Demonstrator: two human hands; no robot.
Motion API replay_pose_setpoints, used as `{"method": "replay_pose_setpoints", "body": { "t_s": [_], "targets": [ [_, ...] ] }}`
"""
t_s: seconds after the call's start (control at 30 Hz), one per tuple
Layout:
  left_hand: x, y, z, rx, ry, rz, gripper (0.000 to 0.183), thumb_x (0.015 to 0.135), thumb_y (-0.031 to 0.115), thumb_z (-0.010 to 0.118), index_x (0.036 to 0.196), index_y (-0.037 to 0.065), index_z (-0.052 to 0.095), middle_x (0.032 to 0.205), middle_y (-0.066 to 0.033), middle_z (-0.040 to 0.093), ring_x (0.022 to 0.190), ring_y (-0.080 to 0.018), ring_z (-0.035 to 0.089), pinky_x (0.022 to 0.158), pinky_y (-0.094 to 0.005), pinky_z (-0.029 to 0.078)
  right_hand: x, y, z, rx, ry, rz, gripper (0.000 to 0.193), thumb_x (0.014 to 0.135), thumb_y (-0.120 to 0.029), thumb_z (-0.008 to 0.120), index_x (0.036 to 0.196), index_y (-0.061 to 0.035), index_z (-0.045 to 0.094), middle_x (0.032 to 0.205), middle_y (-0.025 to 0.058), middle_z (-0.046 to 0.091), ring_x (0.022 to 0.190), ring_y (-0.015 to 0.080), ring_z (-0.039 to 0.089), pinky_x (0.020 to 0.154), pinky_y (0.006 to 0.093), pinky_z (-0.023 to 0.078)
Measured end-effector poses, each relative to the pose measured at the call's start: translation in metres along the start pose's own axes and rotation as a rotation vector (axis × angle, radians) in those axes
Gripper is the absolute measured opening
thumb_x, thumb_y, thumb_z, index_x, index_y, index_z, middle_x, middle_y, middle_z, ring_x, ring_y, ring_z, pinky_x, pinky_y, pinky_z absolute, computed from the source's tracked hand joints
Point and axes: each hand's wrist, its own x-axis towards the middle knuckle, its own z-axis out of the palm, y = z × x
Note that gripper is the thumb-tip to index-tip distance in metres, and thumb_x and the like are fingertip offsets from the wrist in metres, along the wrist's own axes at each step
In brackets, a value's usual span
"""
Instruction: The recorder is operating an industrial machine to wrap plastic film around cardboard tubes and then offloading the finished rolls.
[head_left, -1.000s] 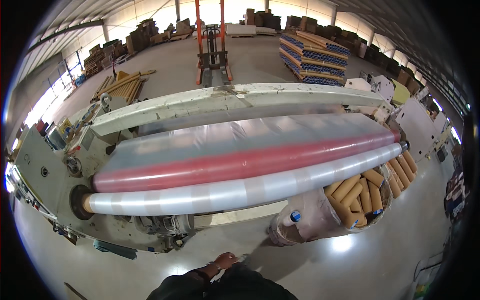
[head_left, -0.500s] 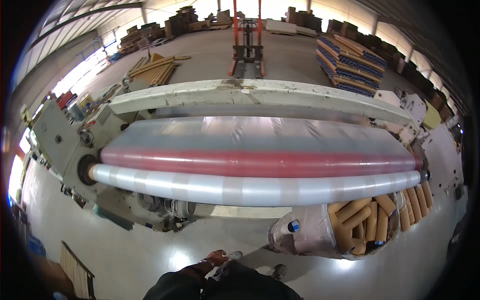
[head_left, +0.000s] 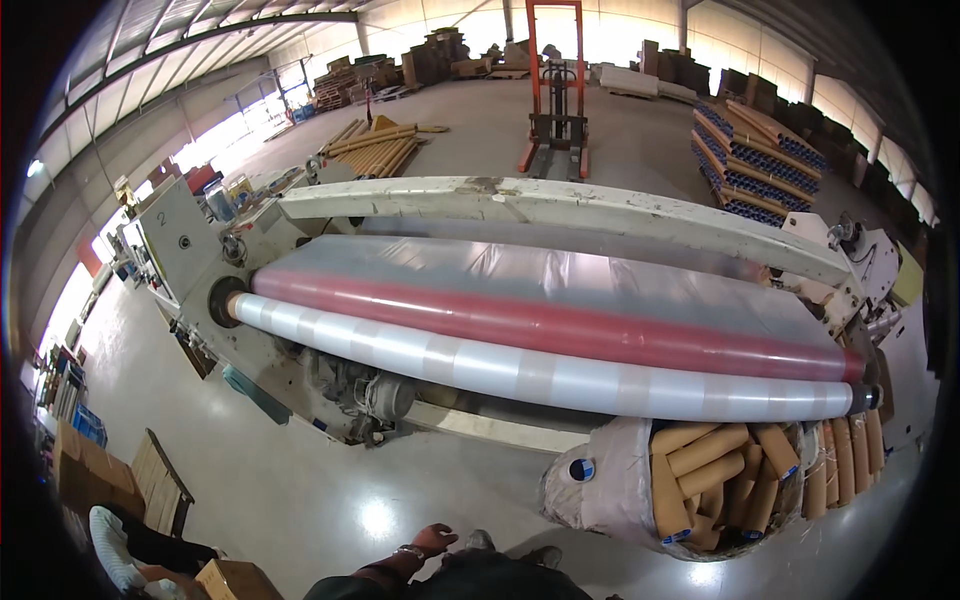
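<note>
My left hand [head_left: 434,540] hangs low in front of my body above the grey floor, with a band on its wrist. Its fingers are loosely bent, and I see nothing in them. My right hand is out of view. Beyond the hand, a long white film roll [head_left: 540,377] with pale bands lies across a machine, touching or close against a red roller [head_left: 560,327]. Clear film [head_left: 500,262] stretches behind the roller. The hand is apart from all of these.
A wrapped bin [head_left: 610,470] of cardboard tubes [head_left: 708,450] stands right of my feet. A motor [head_left: 388,397] sits under the machine's left end. At lower left, another person's striped sleeve [head_left: 110,545] is near a cardboard box [head_left: 238,580]. An orange lift [head_left: 556,130] stands behind.
My view has turned left and tilted, so the machine slants down to the right. Another person and a cardboard box have come into view at lower left. My left hand stays low and apart from things.
</note>
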Motion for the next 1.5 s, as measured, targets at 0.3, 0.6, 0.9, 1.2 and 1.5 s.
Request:
{"method": "replay_pose_setpoints", "body": {
  "t_s": [0.3, 0.6, 0.9, 1.2, 1.5],
  "targets": [
    [0.007, -0.057, -0.014, 0.103, 0.093, 0.310, 0.045, 0.083, 0.033, 0.067, 0.117, 0.004, 0.062, 0.093, -0.0125, 0.070, 0.074, -0.0205, 0.070, 0.069, -0.0324, 0.056, 0.013, -0.007, 0.032, -0.112, -0.139, -0.103, 0.059, 0.091, -0.051, 0.050, 0.119, 0.0008, 0.055, 0.104, 0.0189, 0.064, 0.090, 0.0293, 0.062, 0.075, 0.0417, 0.051],
    [0.011, -0.079, -0.025, -0.721, 0.046, -0.149, 0.042, 0.089, 0.030, 0.061, 0.122, 0.004, 0.055, 0.090, -0.0150, 0.065, 0.064, -0.0220, 0.064, 0.061, -0.0345, 0.054, 0.002, -0.068, 0.060, -0.170, -0.026, 0.022, 0.055, 0.091, -0.046, 0.047, 0.115, 0.0024, 0.057, 0.104, 0.0170, 0.066, 0.085, 0.0246, 0.065, 0.072, 0.0360, 0.052],
    [0.010, -0.114, -0.027, -0.470, -0.150, -0.043, 0.042, 0.095, 0.030, 0.050, 0.125, 0.000, 0.051, 0.103, -0.0196, 0.064, 0.085, -0.0310, 0.065, 0.070, -0.0414, 0.055, 0.016, -0.037, 0.038, -0.311, 0.014, -0.137, 0.057, 0.091, -0.050, 0.042, 0.113, -0.0012, 0.061, 0.105, 0.0144, 0.067, 0.090, 0.0270, 0.065, 0.082, 0.0391, 0.050],
    [0.010, -0.066, 0.001, -0.528, -0.086, -0.029, 0.041, 0.094, 0.028, 0.049, 0.125, 0.001, 0.051, 0.101, -0.0197, 0.064, 0.085, -0.0312, 0.066, 0.069, -0.0417, 0.055, 0.026, -0.014, 0.013, -0.253, -0.024, -0.102, 0.057, 0.092, -0.050, 0.043, 0.114, -0.0003, 0.060, 0.105, 0.0145, 0.067, 0.090, 0.0269, 0.065, 0.080, 0.0380, 0.051],
    [-0.025, 0.012, 0.040, -0.515, 0.033, -0.091, 0.036, 0.085, 0.023, 0.066, 0.112, 0.000, 0.059, 0.087, -0.0130, 0.067, 0.070, -0.0214, 0.068, 0.058, -0.0314, 0.057, 0.040, 0.038, -0.049, 0.003, -0.045, 0.185, 0.052, 0.087, -0.044, 0.056, 0.118, -0.0013, 0.057, 0.098, 0.0148, 0.063, 0.070, 0.0239, 0.062, 0.056, 0.0359, 0.050]
  ]
}}
